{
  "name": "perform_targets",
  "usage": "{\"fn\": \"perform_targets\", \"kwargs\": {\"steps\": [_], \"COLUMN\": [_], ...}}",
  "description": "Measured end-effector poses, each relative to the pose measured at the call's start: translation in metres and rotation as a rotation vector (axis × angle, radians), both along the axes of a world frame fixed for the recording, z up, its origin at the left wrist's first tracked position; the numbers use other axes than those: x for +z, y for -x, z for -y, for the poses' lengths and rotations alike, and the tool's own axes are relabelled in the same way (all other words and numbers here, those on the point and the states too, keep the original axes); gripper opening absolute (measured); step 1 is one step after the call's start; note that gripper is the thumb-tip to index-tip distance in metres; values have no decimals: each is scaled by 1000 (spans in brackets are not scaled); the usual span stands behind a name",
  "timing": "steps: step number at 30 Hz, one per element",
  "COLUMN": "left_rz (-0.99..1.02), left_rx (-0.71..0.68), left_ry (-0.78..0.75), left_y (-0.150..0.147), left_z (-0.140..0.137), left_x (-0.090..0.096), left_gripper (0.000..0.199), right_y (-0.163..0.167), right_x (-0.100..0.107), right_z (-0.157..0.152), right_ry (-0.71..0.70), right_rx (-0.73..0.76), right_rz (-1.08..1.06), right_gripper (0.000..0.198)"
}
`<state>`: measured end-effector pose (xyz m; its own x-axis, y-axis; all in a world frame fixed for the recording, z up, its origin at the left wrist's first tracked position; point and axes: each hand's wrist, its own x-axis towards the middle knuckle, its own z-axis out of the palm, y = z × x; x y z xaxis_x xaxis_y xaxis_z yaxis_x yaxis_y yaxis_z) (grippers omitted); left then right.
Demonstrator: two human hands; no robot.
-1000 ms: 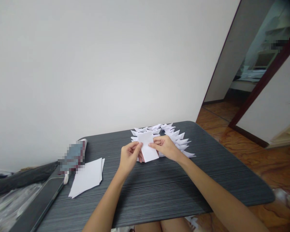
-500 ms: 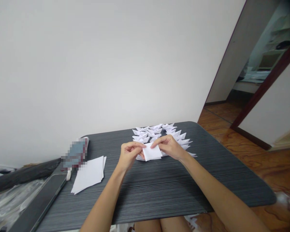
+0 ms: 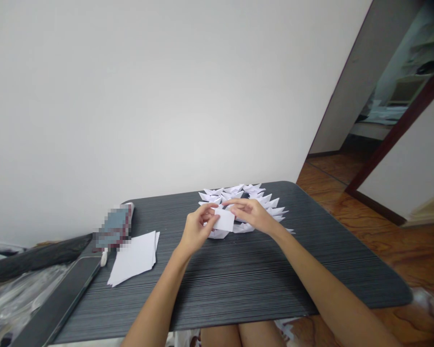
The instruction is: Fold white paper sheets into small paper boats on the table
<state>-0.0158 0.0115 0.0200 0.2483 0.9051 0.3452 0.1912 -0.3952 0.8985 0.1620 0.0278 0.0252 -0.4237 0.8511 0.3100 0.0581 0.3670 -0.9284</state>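
Note:
A small folded piece of white paper is held up above the dark table between my two hands. My left hand pinches its left edge between thumb and fingers. On the other side, my right hand grips the upper right corner, its thumb near the edge and its fingers reaching behind. Just past the hands stand several folded white paper boats in rows, and some of them are partly hidden by the hands and the paper.
A stack of white paper sheets lies on the left of the dark wood-grain table. Beside it are a blurred blue-and-red item and a long dark flat object at the left edge. A white wall rises behind.
The folded paper has turned and now shows a smaller, plain face. Both hands have shifted their grip on it, and the right fingers have moved slightly left along its top.

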Motion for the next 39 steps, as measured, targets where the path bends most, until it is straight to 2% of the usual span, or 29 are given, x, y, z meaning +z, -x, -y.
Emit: {"fn": "perform_targets", "kwargs": {"steps": [4,7,10,12,16,20,27,31,34,39], "left_rz": [-179,-119,2,90,239,300,187,69,20,28], "left_rx": [2,21,23,25,29,11,12,-29,-79,-86], "left_ry": [-148,-150,-80,-28,49,111,62,42,47,77], "left_y": [0,-3,-7,-10,-16,-18,-15,-13,-13,-15], "left_z": [3,4,3,3,5,8,9,10,12,13], "left_x": [0,-3,-7,-9,-8,-3,0,0,0,-1], "left_gripper": [26,32,28,25,24,23,21,26,28,29], "right_y": [8,11,10,9,9,9,8,6,5,7], "right_x": [-7,-10,-8,-5,-2,-4,-6,-3,-1,-4], "right_z": [-2,-5,-7,-7,-5,-6,-7,-6,-5,-6], "right_ry": [-72,-64,16,38,34,15,4,14,63,145], "right_rx": [-92,-211,-350,-377,-373,-359,-347,-281,-258,-246], "right_rz": [102,-5,-151,-200,-226,-216,-175,-166,-170,-191], "right_gripper": [20,20,22,22,21,19,19,20,20,23]}}
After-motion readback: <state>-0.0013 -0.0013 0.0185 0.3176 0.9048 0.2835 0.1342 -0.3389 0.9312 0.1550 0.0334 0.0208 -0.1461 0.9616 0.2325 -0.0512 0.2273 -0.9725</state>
